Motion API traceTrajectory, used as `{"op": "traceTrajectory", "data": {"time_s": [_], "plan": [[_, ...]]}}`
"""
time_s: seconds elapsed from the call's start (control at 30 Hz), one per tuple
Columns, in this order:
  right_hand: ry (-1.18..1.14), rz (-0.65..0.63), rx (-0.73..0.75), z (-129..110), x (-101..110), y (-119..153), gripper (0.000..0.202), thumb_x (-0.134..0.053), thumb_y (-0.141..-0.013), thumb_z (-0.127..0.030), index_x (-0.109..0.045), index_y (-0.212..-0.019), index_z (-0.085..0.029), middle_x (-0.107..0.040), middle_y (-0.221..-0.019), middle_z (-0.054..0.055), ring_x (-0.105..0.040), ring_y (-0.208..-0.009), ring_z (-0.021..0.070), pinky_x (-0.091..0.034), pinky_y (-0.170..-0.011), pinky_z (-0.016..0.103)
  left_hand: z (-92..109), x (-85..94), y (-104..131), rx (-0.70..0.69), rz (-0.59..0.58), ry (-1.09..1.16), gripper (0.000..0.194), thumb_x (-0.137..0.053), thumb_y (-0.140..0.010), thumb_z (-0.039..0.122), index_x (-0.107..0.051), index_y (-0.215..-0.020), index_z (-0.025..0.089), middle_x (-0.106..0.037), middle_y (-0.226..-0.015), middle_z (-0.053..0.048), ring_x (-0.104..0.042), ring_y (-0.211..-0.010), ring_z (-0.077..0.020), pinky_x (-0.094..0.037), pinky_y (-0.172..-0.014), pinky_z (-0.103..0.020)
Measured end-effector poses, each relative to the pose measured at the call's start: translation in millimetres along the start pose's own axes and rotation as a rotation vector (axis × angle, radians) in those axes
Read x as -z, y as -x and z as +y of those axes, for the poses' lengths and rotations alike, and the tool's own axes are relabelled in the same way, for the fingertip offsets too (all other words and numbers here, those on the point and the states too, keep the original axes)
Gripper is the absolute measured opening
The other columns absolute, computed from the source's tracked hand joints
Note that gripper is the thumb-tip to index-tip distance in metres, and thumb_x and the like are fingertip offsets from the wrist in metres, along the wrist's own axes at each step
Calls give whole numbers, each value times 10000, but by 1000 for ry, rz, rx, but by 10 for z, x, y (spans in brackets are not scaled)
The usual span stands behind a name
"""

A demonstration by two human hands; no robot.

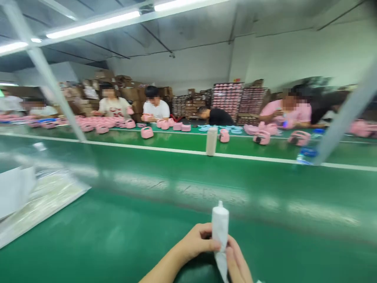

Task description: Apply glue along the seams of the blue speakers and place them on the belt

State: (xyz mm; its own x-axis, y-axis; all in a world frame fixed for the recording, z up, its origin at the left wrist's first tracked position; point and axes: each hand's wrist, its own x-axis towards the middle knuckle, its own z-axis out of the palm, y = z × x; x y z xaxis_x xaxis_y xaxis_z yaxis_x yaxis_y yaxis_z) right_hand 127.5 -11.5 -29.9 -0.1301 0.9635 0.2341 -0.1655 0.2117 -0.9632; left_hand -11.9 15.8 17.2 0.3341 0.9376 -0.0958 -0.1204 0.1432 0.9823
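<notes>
A white squeeze tube with a narrow nozzle stands nearly upright in front of me, over the green worktop. My left hand pinches it at mid-height, thumb across the front. Lower down, my right hand closes round its right side and its flattened tail. The tail's end runs out of view at the bottom edge. Some fingers of both hands are hidden behind the tube.
Clear plastic bags and white sheets lie at the left. Across the bench, pink plastic parts line a green belt, with a beige cylinder and a water bottle near its edge. Several people sit beyond. Slanting metal posts flank the view.
</notes>
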Motion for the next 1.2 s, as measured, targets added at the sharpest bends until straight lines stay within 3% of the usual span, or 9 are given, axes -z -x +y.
{"op": "traceTrajectory", "data": {"time_s": [0.13, 0.27, 0.4, 0.53, 0.83, 1.07, 1.2], "plan": [[-12, -35, 138, 32, -136, -125, 610, -351, -981, -692, -516, -1213, -152, -526, -1133, 96, -517, -1036, 242, -435, -910, 288, -42, 216, -72, -48, -111, -46, 573, -724, -612, 595, -689, -988, 164, -636, -894, -57, -543, -872, -210, -402, -869, -321], [26, -28, 204, 109, -176, -238, 637, -444, -912, -743, -517, -1216, -188, -530, -1090, 77, -526, -971, 233, -434, -873, 288, -103, 353, -105, -19, -207, -61, 796, -683, -552, 713, -618, -1160, 203, -627, -1051, -104, -555, -988, -294, -371, -974, -425], [46, -25, 197, 174, -159, -243, 580, -484, -901, -725, -524, -1162, -208, -541, -1046, 54, -523, -925, 214, -408, -843, 270, -40, 222, 2, 41, -125, -157, 933, -698, -503, 729, -533, -1266, 217, -548, -1229, -109, -462, -1166, -329, -298, -1055, -424], [43, -45, 215, 210, -156, -273, 592, -468, -905, -727, -519, -1184, -208, -537, -1061, 65, -520, -942, 227, -408, -841, 282, 11, 144, 7, 45, -64, -188, 991, -674, -485, 766, -504, -1291, 215, -555, -1223, -115, -454, -1175, -340, -311, -1043, -425], [87, -64, 285, 188, -159, -299, 518, -431, -955, -671, -542, -1174, -214, -513, -1147, 72, -489, -1049, 245, -410, -891, 283, -60, 250, -63, -28, -5, -5, 757, -790, -475, 618, -656, -1095, 205, -621, -1132, -135, -548, -1077, -348, -366, -1007, -464], [70, -71, 275, 179, -153, -300, 461, -486, -941, -628, -497, -1186, -237, -520, -1106, 40, -503, -989, 210, -386, -878, 260, -3, 173, -45, -13, 71, -24, 714, -801, -441, 621, -702, -1005, 194, -661, -1054, -126, -587, -1016, -336, -407, -978, -460], [62, -38, 267, 143, -175, -313, 427, -490, -911, -598, -522, -1096, -215, -535, -1034, 33, -504, -936, 211, -385, -845, 271, 45, 149, -42, 11, 63, -60, 774, -791, -436, 639, -685, -1045, 174, -670, -1029, -139, -582, -1031, -358, -393, -999, -494]]}}
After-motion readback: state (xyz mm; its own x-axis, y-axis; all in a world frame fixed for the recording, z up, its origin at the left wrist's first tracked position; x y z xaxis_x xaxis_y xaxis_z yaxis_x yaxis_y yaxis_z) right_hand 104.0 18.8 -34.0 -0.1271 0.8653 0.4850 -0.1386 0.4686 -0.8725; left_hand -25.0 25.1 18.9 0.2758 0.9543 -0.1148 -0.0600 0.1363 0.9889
